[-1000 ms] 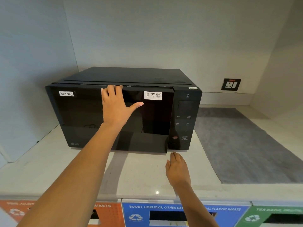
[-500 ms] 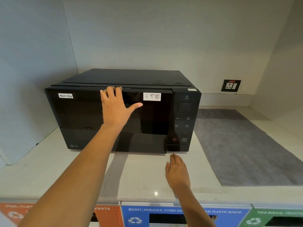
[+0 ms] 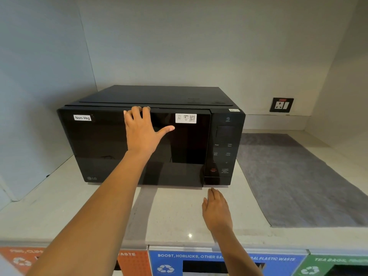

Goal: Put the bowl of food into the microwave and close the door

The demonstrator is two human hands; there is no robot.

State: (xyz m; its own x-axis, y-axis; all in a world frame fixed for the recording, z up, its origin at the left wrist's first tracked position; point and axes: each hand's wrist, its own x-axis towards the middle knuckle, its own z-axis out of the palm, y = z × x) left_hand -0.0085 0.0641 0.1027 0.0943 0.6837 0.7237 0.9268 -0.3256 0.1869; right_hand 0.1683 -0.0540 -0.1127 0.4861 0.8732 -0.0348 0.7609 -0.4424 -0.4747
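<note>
My left hand point(image 3: 143, 134) lies flat on the front of the microwave door point(image 3: 111, 148), fingers together and reaching up to the door's top edge, thumb stuck out to the right across the dark glass. It grips nothing; the palm is simply pressed to the panel. My right hand point(image 3: 217, 211) is lower, held flat with the fingers straight and close together over the pale counter point(image 3: 173, 214), fingertips just short of the bottom right corner of the microwave point(image 3: 159, 96); it holds nothing, and I cannot tell whether it touches the stone or hangs just above it.

The door looks shut, or very nearly so: its right edge sits close against the control panel point(image 3: 223, 150), with a thin line between them. The bowl of food is nowhere I can see (the glass is too dark to show the inside).

On the door there is a white "Non-Veg" label point(image 3: 82, 117) at upper left and a QR sticker point(image 3: 186, 118) at upper right, just beyond my thumb. A grey mat point(image 3: 294, 180) lies on the counter right of the oven, and a wall socket point(image 3: 281, 104) sits on the back wall above it. Along the counter's front edge run bin signs: orange point(image 3: 135, 263), blue point(image 3: 179, 261) and green point(image 3: 336, 263).
</note>
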